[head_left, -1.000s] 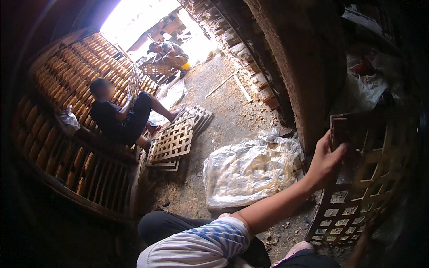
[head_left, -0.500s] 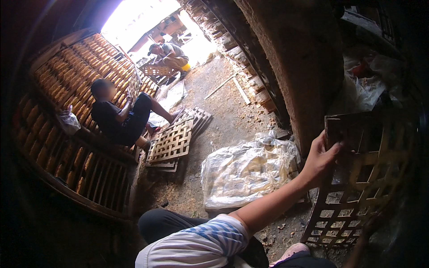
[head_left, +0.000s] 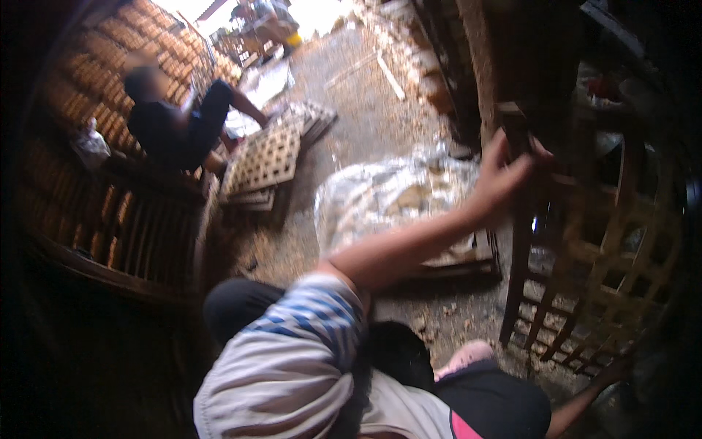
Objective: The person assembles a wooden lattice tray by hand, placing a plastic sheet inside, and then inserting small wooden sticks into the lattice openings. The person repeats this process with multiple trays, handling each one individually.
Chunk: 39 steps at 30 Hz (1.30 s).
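Observation:
At the right I hold up a woven lattice tray point(head_left: 578, 263), a dark frame with crossed slats and square gaps, tilted nearly upright. My left hand point(head_left: 512, 172), at the end of an outstretched arm, is closed on its upper near corner. Down at its lower right edge, my right hand point(head_left: 613, 374) grips the frame; its fingers are dim and partly hidden. Left of the tray, a crumpled translucent plastic sheet point(head_left: 387, 194) covers a flat frame point(head_left: 464, 265) on the ground. The picture is smeared by motion.
A seated person point(head_left: 164, 124) is at the left beside a pile of lattice trays point(head_left: 267, 157). Behind stand slatted racks point(head_left: 117, 80) with rows of brownish pieces. Another person point(head_left: 267, 22) crouches far back. A dark post point(head_left: 479, 66) rises near my left hand. Thin wooden strips point(head_left: 390, 75) lie beyond.
My view has tipped, so the surroundings sit higher and further left. My left hand stays on the tray's corner. My right forearm and hand show more plainly at the tray's lower edge.

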Motion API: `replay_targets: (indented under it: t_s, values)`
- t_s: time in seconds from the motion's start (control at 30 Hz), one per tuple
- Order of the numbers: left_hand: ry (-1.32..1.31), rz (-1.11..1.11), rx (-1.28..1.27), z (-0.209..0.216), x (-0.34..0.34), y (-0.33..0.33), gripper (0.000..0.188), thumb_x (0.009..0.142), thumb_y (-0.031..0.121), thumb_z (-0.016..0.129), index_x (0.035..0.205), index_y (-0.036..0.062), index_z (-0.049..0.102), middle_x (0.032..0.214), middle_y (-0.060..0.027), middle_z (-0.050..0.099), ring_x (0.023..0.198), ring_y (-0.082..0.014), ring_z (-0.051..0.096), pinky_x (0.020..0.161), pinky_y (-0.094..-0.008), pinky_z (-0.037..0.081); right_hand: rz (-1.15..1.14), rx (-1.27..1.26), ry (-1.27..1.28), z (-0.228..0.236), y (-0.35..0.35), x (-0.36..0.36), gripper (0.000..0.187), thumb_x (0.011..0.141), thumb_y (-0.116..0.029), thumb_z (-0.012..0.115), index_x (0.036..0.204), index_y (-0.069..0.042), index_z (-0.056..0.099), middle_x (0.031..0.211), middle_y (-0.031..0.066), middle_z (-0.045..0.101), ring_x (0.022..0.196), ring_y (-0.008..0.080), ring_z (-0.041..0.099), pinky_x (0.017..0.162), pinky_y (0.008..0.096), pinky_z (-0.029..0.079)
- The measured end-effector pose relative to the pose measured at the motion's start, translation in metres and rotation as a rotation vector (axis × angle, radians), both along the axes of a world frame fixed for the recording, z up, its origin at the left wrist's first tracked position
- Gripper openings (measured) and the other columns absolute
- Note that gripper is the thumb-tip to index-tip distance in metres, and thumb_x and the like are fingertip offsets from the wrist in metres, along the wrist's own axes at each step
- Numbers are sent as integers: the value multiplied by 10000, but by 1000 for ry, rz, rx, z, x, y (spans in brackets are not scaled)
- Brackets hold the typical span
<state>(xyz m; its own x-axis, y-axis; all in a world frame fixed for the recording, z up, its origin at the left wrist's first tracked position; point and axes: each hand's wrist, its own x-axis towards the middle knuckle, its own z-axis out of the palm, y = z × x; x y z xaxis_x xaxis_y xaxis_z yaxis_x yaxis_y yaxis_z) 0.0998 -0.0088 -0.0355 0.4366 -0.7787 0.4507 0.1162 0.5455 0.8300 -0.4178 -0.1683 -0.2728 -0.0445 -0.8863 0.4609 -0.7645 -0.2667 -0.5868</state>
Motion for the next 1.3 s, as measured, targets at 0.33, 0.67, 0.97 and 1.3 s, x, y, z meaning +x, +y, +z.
replay_targets:
  t_s: [0.33,0.67,0.97,1.3]
  values:
    - [379,103,681,28,170,229,252,916,293,562,1075,98,545,902,-118,638,894,-253,636,882,-428,502,468,-79,104,241,49,189,480,965,-444,439,1199,-40,552,1094,72,598,947,162,556,817,285,436]
    - [677,767,812,-163,184,515,394,881,345,634,1057,123,360,965,-81,482,772,-209,580,710,-472,566,1179,-87,561,270,172,568,650,857,-673,413,759,-52,581,697,203,618,722,368,643,626,451,487]
    - [871,794,801,-258,149,493,452,934,397,536,1200,87,344,1101,-126,513,936,-261,604,747,-472,537,1093,-235,938,166,159,753,644,853,-680,390,1156,-153,604,1013,212,628,980,342,607,813,462,465]
    - [-5,564,1679,-262,179,500,633,880,436,577,1282,34,298,893,-232,626,740,-329,656,638,-423,517,899,62,621,38,215,657,555,857,-422,584,1333,-156,483,1375,231,406,1276,379,380,1054,500,273]
